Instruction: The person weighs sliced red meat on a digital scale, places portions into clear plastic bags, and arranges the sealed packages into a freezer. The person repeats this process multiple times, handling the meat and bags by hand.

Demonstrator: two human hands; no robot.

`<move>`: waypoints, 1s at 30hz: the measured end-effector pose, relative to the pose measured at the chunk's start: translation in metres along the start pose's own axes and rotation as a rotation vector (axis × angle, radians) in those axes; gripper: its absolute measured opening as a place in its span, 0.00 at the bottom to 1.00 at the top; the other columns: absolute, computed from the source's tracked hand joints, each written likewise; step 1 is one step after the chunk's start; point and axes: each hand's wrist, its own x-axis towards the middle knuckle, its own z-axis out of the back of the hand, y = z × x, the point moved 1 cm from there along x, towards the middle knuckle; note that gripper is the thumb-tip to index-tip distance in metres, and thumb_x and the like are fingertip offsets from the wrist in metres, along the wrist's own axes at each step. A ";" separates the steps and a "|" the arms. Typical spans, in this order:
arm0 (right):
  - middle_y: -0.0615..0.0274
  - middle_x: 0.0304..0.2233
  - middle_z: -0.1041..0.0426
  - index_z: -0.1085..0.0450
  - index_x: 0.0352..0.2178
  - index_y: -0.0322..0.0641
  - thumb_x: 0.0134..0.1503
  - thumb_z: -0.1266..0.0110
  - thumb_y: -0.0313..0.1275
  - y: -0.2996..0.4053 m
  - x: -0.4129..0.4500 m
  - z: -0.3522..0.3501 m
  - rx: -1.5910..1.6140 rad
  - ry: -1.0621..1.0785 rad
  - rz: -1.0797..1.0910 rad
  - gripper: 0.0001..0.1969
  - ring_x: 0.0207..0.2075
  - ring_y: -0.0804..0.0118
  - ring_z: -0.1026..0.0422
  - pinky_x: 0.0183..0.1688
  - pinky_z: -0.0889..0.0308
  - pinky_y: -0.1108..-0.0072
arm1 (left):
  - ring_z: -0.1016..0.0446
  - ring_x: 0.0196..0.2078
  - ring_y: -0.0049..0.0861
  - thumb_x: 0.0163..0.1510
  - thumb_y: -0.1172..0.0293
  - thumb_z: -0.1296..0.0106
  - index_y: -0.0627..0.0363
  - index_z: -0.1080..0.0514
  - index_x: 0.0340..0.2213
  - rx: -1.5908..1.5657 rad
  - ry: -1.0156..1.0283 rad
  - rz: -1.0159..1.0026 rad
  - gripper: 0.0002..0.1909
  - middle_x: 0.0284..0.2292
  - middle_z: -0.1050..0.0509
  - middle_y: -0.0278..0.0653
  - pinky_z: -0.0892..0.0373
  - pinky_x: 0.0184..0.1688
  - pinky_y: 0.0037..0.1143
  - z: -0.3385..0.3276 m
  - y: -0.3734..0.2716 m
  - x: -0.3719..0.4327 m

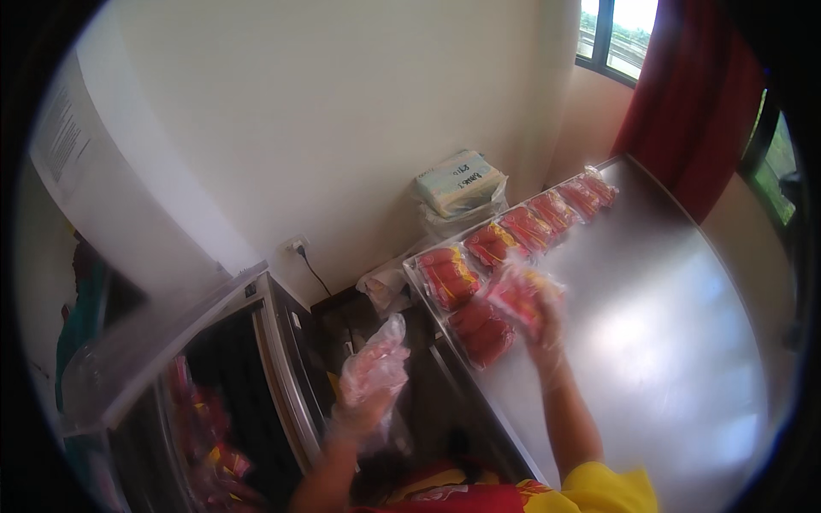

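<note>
Over the left part of a stainless steel table [609, 385], my right hand [546, 320], in a clear plastic glove, grips a red and yellow sausage pack [513, 295], blurred by motion. Just below that pack lies another pack of red sausages [481, 333], flat on the steel. Beside them, along the table's far-left edge, runs a row of similar packs, among them a near one [448, 277] and a farther one [528, 227]. My left hand [373, 378], also gloved, is raised between the table and a dark chest freezer [288, 359]; glove folds and blur hide whether it holds anything.
Several red and yellow packs [224, 458] lie inside the freezer, whose clear lid [154, 353] is raised. A plastic-wrapped bundle with writing [462, 183] stands by the wall. A plugged-in cord [311, 269] hangs from the wall outlet [295, 245]. A red curtain [680, 109] borders the table's far end.
</note>
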 end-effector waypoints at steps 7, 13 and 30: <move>0.60 0.19 0.33 0.30 0.33 0.46 0.50 0.40 0.28 0.070 0.114 0.162 -1.732 0.148 0.922 0.08 0.20 0.62 0.32 0.30 0.33 0.71 | 0.29 0.26 0.17 0.54 0.70 0.47 0.61 0.28 0.39 0.140 -0.753 0.042 0.11 0.27 0.24 0.39 0.32 0.28 0.17 0.095 -0.054 -0.087; 0.60 0.30 0.28 0.31 0.42 0.42 0.52 0.43 0.31 0.073 0.103 0.114 -1.868 0.178 0.453 0.15 0.29 0.65 0.31 0.33 0.36 0.71 | 0.39 0.20 0.10 0.59 0.64 0.48 0.54 0.31 0.40 0.066 -1.384 -0.407 0.10 0.21 0.35 0.24 0.42 0.20 0.16 0.227 -0.121 -0.274; 0.54 0.35 0.23 0.24 0.40 0.36 0.49 0.41 0.32 -0.528 -0.320 -0.516 -1.340 1.616 -0.321 0.16 0.42 0.60 0.26 0.44 0.33 0.71 | 0.26 0.37 0.29 0.57 0.68 0.48 0.52 0.31 0.46 -0.868 -1.443 0.007 0.14 0.39 0.25 0.35 0.29 0.38 0.30 0.404 0.025 -0.439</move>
